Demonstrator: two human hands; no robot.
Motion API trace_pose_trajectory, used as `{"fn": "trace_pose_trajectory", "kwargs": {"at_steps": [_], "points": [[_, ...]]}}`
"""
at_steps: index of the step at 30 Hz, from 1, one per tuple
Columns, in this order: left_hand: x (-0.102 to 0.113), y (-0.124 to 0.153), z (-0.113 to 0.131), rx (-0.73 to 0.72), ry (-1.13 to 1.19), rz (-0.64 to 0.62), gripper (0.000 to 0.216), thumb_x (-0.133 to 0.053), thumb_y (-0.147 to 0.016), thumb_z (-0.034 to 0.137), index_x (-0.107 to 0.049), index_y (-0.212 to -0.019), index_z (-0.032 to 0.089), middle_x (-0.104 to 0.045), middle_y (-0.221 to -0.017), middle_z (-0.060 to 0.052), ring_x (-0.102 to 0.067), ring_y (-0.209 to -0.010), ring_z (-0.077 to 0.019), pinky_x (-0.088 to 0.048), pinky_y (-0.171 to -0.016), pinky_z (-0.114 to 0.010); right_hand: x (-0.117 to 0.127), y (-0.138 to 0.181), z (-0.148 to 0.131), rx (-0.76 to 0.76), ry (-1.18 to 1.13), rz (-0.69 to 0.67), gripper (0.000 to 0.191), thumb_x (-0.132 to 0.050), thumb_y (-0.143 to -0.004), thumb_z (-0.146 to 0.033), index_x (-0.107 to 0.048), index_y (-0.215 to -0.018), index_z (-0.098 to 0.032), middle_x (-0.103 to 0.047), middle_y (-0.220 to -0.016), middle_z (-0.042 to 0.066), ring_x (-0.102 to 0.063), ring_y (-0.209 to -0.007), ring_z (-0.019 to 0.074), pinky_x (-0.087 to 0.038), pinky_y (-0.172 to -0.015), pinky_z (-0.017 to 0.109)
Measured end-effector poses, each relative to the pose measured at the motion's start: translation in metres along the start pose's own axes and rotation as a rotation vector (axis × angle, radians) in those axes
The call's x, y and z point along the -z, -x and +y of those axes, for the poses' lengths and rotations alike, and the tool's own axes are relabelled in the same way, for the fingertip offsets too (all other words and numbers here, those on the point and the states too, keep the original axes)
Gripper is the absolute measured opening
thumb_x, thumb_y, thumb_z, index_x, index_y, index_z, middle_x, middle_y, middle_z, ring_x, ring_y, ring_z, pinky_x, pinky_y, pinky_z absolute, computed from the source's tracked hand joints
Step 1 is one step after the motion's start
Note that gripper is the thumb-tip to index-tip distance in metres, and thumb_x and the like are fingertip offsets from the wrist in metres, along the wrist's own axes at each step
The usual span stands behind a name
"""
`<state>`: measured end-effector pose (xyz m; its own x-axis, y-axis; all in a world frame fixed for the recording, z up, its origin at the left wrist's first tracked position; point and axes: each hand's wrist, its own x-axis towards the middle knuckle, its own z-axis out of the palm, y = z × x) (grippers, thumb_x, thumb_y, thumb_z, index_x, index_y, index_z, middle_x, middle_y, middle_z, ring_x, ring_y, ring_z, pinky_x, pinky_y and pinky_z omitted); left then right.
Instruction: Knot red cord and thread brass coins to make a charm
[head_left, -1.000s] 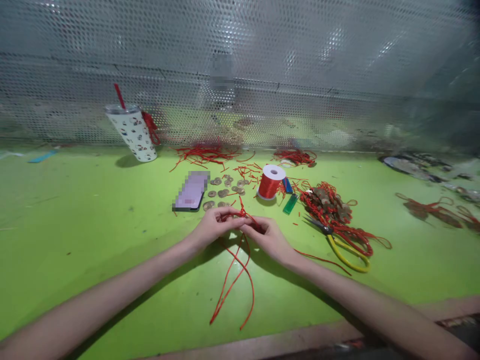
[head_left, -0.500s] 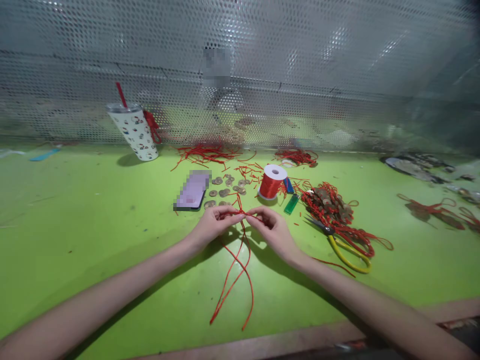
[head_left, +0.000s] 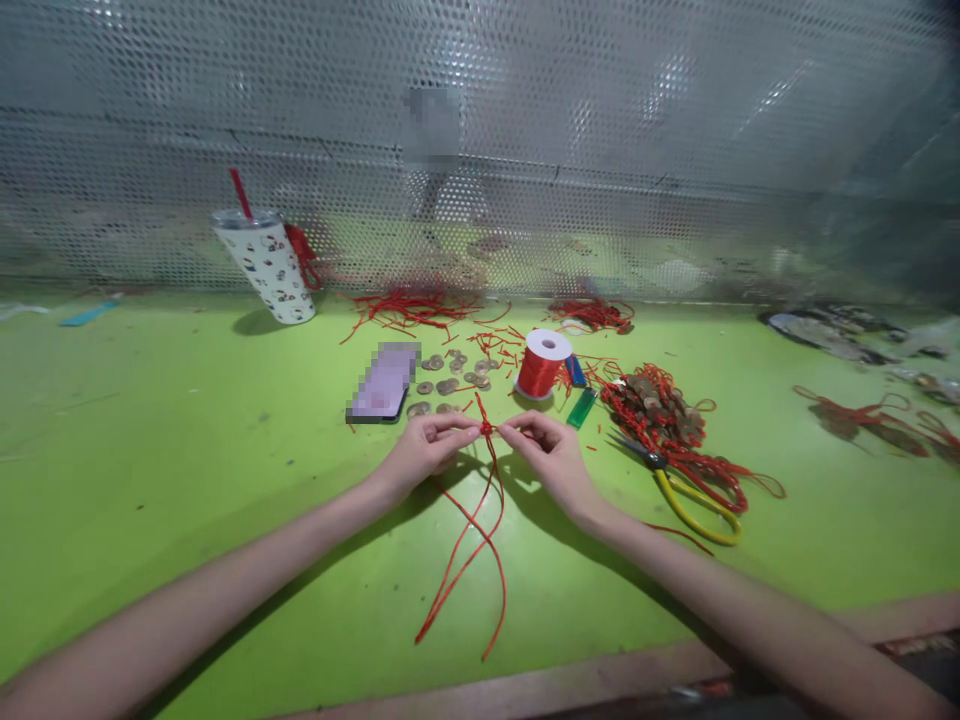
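My left hand (head_left: 424, 450) and my right hand (head_left: 547, 452) meet over the middle of the green table (head_left: 187, 450). Both pinch a red cord (head_left: 480, 520) at a small knot between the fingertips. Short cord ends stick up from the knot. The long strands trail toward me and cross on the table. Just behind my hands lie loose brass coins (head_left: 450, 380) and a red thread spool (head_left: 543, 363).
A phone (head_left: 384, 381) lies left of the coins. A patterned cup with a red straw (head_left: 267, 262) stands at the back left. Yellow-handled scissors (head_left: 686, 495), a green lighter (head_left: 581, 408) and a pile of corded coins (head_left: 660, 405) are on the right. A perforated metal screen (head_left: 675, 150) backs the table.
My hands have drawn slightly apart, pulling the cord tighter into a small knot. The right hand has risen a little off the table.
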<state>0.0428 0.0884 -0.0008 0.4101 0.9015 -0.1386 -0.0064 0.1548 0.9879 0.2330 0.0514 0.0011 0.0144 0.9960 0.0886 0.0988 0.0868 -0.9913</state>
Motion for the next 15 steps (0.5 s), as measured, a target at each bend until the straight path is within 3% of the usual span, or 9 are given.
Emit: {"fn": "trace_pose_trajectory", "kwargs": {"at_steps": [6, 15], "points": [[0.0, -0.001, 0.001, -0.008, -0.065, 0.004, 0.044, -0.078, -0.073, 0.054, -0.072, -0.087, 0.012, -0.029, -0.046, 0.01, -0.019, -0.042, -0.0051, -0.008, -0.043, -0.024, -0.002, 0.0, -0.001, -0.009, -0.025, 0.003, 0.037, -0.076, -0.076, -0.053, -0.071, -0.08, -0.017, -0.054, -0.061, -0.002, -0.039, -0.052, 0.01, -0.03, -0.045, 0.024], [-0.004, 0.004, 0.01, -0.047, -0.111, 0.06, 0.038, -0.077, -0.075, 0.05, -0.075, -0.088, 0.014, -0.033, -0.049, 0.008, -0.022, -0.045, -0.0063, -0.011, -0.043, -0.024, 0.001, -0.002, -0.003, 0.037, -0.008, 0.079, 0.034, -0.076, -0.077, -0.05, -0.071, -0.08, -0.017, -0.054, -0.06, -0.002, -0.035, -0.052, 0.0095, -0.029, -0.046, 0.025]]}}
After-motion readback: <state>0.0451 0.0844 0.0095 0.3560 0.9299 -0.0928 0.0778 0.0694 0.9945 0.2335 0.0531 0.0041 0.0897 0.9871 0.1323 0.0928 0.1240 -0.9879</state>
